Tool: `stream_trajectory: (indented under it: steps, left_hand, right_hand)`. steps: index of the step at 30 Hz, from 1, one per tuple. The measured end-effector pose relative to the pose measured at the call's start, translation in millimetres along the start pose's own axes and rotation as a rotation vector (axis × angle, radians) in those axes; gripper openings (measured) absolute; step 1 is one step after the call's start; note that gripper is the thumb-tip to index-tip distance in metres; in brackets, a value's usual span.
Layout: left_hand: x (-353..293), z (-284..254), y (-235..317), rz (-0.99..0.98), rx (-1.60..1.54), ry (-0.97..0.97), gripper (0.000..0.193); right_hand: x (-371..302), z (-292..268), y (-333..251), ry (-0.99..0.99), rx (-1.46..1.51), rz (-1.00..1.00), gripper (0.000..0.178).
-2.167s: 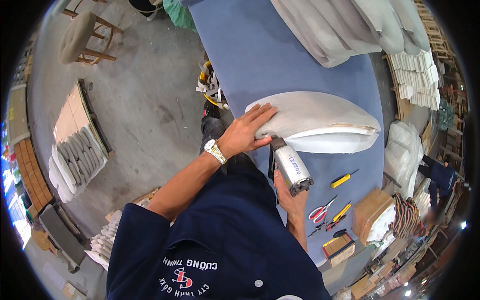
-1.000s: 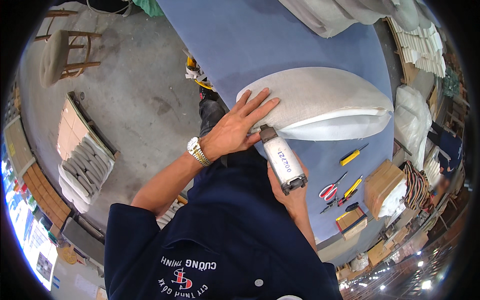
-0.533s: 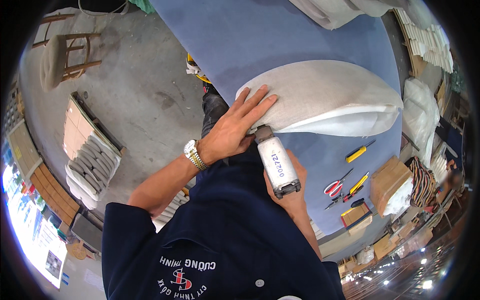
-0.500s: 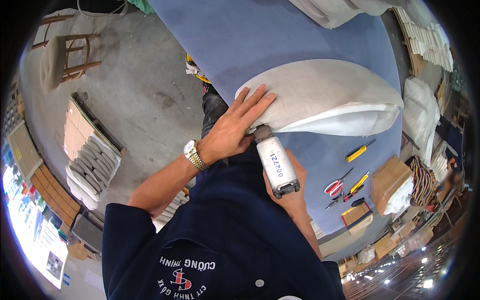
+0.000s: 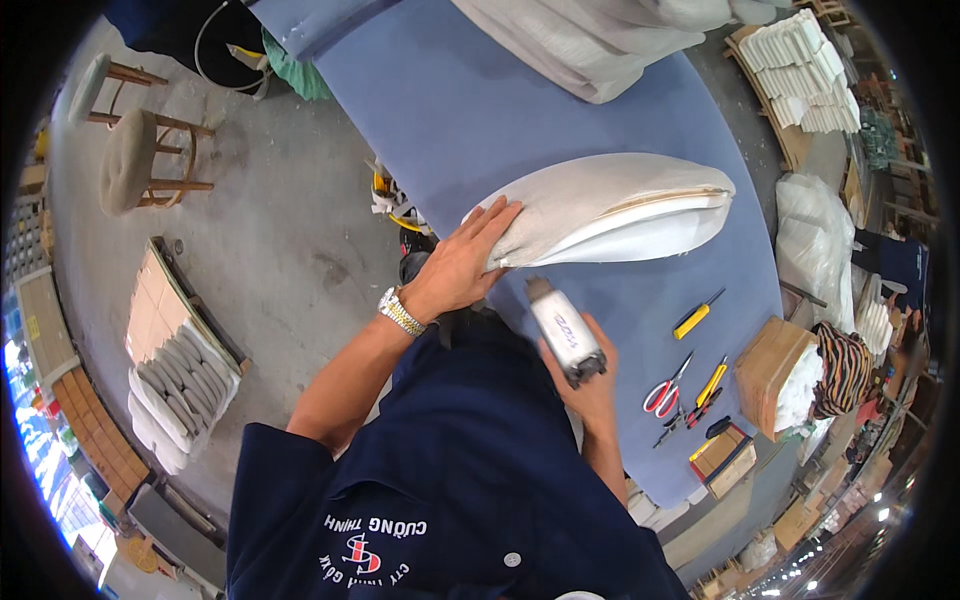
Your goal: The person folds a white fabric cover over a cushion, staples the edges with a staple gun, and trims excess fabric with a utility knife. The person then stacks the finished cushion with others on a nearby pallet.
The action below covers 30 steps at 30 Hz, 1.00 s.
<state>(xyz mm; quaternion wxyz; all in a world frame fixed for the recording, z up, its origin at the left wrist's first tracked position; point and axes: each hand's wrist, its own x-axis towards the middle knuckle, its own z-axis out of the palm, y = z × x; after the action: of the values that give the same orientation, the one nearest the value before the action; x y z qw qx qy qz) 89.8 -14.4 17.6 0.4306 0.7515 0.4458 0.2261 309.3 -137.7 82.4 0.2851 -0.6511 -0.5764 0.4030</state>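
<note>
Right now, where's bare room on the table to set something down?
Widest: the blue-topped table between the pale grey fabric cushion and the draped grey fabric pile. Smaller: between cushion, silver cylindrical tool and yellow-handled screwdriver. Crowded: lower right, around red-handled scissors and slim yellow tool.

A long, curved cushion (image 5: 590, 188) in pale grey-beige fabric is held tilted on the blue-covered counter (image 5: 440, 130), its white lining exposed along a thin wood-coloured edge. A whitish cylindrical tool (image 5: 565, 327), dark at both ends, is gripped near it, slightly apart, nose directed at the cushion's left end.
</note>
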Motion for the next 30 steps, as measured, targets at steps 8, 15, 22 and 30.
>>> stream_trajectory:
  steps: [8,15,22,30]
  left_hand:
    - [0.1,3.1,-2.6,0.058,0.045,-0.004,0.085]
    - [-4.3,15.4,3.5,0.055,0.119,-0.022,0.089]
    - [-3.7,20.8,9.0,0.007,0.185,-0.048,0.090]
    - [-23.0,11.1,14.4,0.057,0.139,-0.055,0.081]
  right_hand:
    - [-67.8,-43.4,168.3,0.448,-0.530,0.272,0.046]
    - [-18.3,-94.4,169.4,0.640,0.072,0.391,0.064]
    - [132.0,-138.5,122.6,0.865,-0.045,0.219,0.048]
    - [141.3,-135.1,161.4,0.925,0.138,0.042,0.028]
